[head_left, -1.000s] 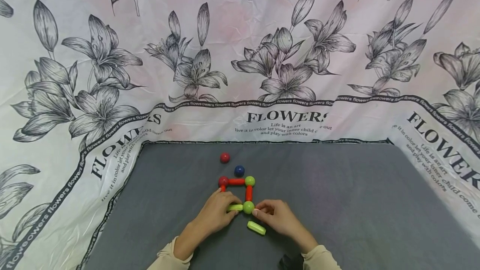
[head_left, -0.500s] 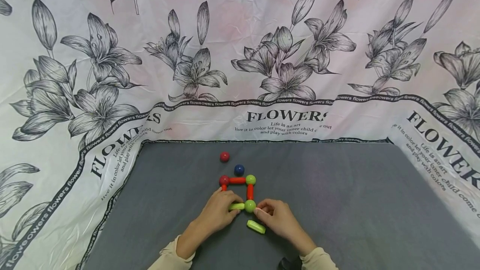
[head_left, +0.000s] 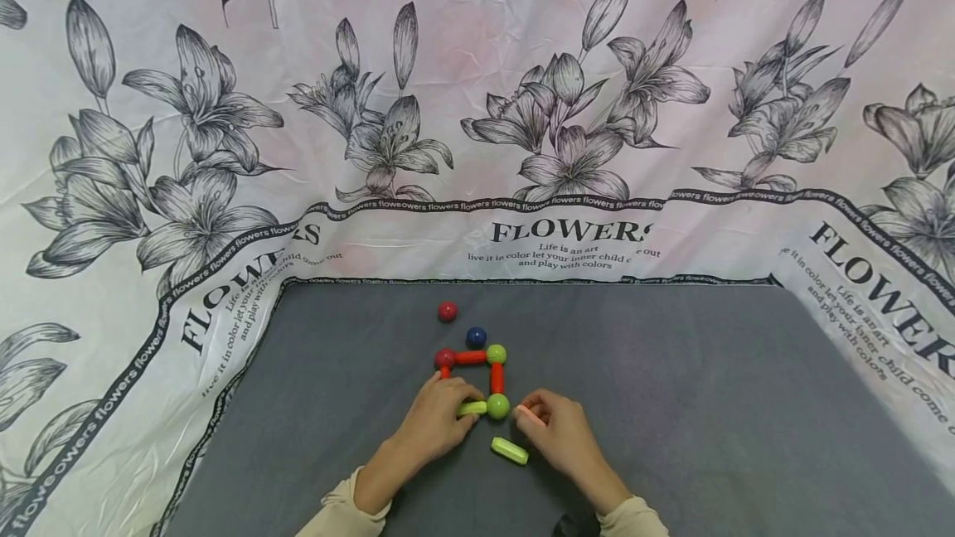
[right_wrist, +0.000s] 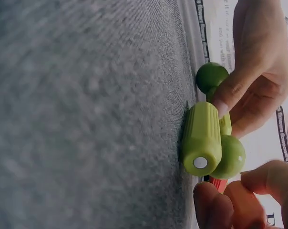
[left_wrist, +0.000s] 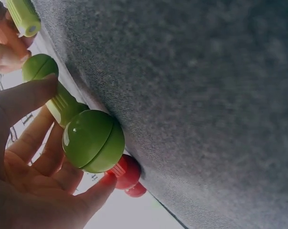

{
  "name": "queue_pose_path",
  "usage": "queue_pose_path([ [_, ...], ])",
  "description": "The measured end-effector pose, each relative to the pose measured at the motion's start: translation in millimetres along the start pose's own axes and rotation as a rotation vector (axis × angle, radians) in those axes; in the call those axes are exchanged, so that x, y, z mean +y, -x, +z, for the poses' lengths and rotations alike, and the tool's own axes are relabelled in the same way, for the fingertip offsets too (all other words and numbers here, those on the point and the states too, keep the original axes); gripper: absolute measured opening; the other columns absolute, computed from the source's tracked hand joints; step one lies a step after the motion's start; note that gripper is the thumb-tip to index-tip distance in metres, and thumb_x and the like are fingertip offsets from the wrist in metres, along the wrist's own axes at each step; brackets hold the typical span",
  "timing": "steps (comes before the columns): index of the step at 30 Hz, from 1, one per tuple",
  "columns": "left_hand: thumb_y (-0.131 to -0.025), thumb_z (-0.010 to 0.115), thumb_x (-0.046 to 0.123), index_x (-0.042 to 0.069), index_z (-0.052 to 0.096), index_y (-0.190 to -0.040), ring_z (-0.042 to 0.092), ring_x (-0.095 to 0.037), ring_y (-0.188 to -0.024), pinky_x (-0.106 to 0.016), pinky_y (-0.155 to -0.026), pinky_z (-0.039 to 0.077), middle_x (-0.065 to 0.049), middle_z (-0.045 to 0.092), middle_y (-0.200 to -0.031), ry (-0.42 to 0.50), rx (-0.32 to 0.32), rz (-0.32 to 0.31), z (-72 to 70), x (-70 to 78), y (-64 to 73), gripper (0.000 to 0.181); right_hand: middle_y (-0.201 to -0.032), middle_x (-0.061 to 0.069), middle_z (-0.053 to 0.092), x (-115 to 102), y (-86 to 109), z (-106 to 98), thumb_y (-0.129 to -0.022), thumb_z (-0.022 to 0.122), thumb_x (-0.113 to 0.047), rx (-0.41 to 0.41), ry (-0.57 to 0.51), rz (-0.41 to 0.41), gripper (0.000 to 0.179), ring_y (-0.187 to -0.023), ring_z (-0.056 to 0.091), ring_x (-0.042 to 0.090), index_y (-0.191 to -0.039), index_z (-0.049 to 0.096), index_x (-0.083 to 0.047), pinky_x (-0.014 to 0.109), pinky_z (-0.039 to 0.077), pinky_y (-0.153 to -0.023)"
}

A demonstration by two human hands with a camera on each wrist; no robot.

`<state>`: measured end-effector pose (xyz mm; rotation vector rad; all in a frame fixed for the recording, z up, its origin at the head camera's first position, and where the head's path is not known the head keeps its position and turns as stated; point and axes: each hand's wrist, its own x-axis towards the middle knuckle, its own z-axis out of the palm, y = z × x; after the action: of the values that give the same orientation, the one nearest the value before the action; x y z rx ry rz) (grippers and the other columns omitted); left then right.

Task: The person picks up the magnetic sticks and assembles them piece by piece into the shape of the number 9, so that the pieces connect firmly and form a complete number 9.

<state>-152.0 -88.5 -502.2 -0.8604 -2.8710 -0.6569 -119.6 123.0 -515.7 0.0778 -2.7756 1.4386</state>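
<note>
A square frame of magnetic rods and balls lies on the grey cloth. In the head view, a red ball [head_left: 444, 357], a red rod [head_left: 470, 358], a green ball [head_left: 496, 354], and a second red rod [head_left: 496, 379] lead to the near green ball [head_left: 497, 406]. My left hand [head_left: 436, 417] holds the light green rod [head_left: 472, 408] and covers the left corner, where the left wrist view shows another green ball [left_wrist: 94, 141]. Just right of the near ball, my right hand [head_left: 555, 429] pinches a small orange rod [right_wrist: 245, 204], mostly covered by the fingers.
A loose light green rod [head_left: 510, 451] lies in front of the frame, its metal end [right_wrist: 200, 162] visible. Behind the frame are a blue ball [head_left: 476, 338] and a loose red ball [head_left: 447, 312]. Flower-printed cloth [head_left: 567, 243] encloses the back and sides.
My right hand has drawn slightly away from the near green ball, and the orange rod now shows at its fingertips. My left hand stays nearly still on the frame.
</note>
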Motion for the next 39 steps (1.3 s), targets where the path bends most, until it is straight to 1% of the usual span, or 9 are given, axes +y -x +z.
queue_pose_path([
  [4, -0.082, 0.081, 0.015, 0.013, 0.077, -0.1, 0.068, -0.014, -0.092, -0.058, -0.107, 0.045, 0.002, 0.074, -0.093, 0.012, 0.019, -0.025, 0.3, 0.5, -0.8, 0.019, -0.07, -0.001, 0.071, 1, 2.6, -3, -0.093, 0.072, -0.025, -0.026, -0.062, 0.043, 0.015, -0.053, 0.06, 0.006, -0.094, 0.071, -0.01, 0.023, 0.047, -0.05],
  [8, -0.082, 0.081, 0.015, 0.013, 0.077, -0.1, 0.068, -0.014, -0.092, -0.059, -0.107, 0.044, 0.001, 0.074, -0.093, 0.016, 0.029, -0.034, 0.7, 1.1, -2.0, 0.019, -0.073, 0.001, 0.073, 1, 8.1, -3, -0.093, 0.072, -0.025, -0.022, -0.102, 0.077, 0.016, -0.053, 0.062, 0.009, -0.095, 0.07, -0.009, 0.023, 0.049, -0.05],
  [13, -0.082, 0.081, 0.016, 0.013, 0.077, -0.101, 0.068, -0.014, -0.09, -0.058, -0.107, 0.044, 0.001, 0.074, -0.092, 0.006, 0.03, -0.039, 1.4, 1.3, -4.2, 0.019, -0.073, 0.001, 0.074, 0, 14.1, 3, -0.092, 0.073, -0.022, 0.022, -0.16, 0.118, 0.013, -0.054, 0.064, 0.01, -0.095, 0.071, -0.009, 0.023, 0.05, -0.05],
  [19, -0.082, 0.081, 0.016, 0.013, 0.077, -0.102, 0.068, -0.014, -0.09, -0.059, -0.107, 0.044, 0.001, 0.074, -0.093, 0.005, 0.028, -0.033, 1.6, 2.0, -5.5, 0.02, -0.071, 0.0, 0.073, -2, 19.4, 10, -0.092, 0.073, -0.025, 0.097, -0.185, 0.146, 0.014, -0.055, 0.063, 0.007, -0.093, 0.071, -0.012, 0.021, 0.046, -0.052],
  [23, -0.082, 0.081, 0.016, 0.013, 0.077, -0.102, 0.067, -0.014, -0.09, -0.059, -0.107, 0.044, 0.001, 0.074, -0.092, 0.001, 0.024, -0.035, 2.0, 2.1, -5.4, 0.02, -0.071, -0.001, 0.074, -2, 24.0, 16, -0.091, 0.074, -0.025, 0.115, -0.21, 0.17, 0.014, -0.055, 0.063, 0.005, -0.092, 0.071, -0.011, 0.02, 0.048, -0.055],
  [27, -0.082, 0.081, 0.016, 0.013, 0.077, -0.101, 0.067, -0.014, -0.089, -0.059, -0.107, 0.044, 0.002, 0.074, -0.092, -0.004, 0.028, -0.028, 2.5, 2.1, -5.2, 0.02, -0.072, 0.001, 0.074, -2, 28.0, 19, -0.091, 0.074, -0.025, 0.131, -0.244, 0.168, 0.017, -0.055, 0.062, 0.004, -0.091, 0.071, -0.009, 0.019, 0.047, -0.054],
  [31, -0.081, 0.082, 0.015, 0.013, 0.077, -0.1, 0.068, -0.014, -0.09, -0.06, -0.107, 0.044, 0.001, 0.074, -0.092, 0.003, 0.032, -0.03, 3.1, 1.9, -5.0, 0.02, -0.071, 0.002, 0.074, -3, 30.7, 22, -0.091, 0.074, -0.026, 0.108, -0.253, 0.169, 0.018, -0.055, 0.061, 0.004, -0.092, 0.071, -0.008, 0.019, 0.046, -0.052],
  [36, -0.081, 0.081, 0.015, 0.013, 0.077, -0.101, 0.068, -0.014, -0.091, -0.06, -0.108, 0.043, 0.001, 0.074, -0.092, 0.016, 0.024, -0.041, 3.0, 1.8, -5.2, 0.02, -0.073, 0.001, 0.074, -5, 33.1, 26, -0.093, 0.072, -0.028, 0.046, -0.252, 0.183, 0.019, -0.056, 0.062, 0.007, -0.095, 0.07, -0.008, 0.021, 0.047, -0.05],
  [39, -0.082, 0.081, 0.015, 0.012, 0.077, -0.101, 0.068, -0.014, -0.09, -0.06, -0.108, 0.043, 0.001, 0.074, -0.093, 0.018, 0.02, -0.045, 2.5, 2.6, -5.0, 0.02, -0.075, 0.001, 0.075, -6, 34.8, 29, -0.093, 0.071, -0.03, 0.013, -0.255, 0.176, 0.023, -0.058, 0.064, 0.007, -0.096, 0.07, -0.007, 0.022, 0.047, -0.051],
])
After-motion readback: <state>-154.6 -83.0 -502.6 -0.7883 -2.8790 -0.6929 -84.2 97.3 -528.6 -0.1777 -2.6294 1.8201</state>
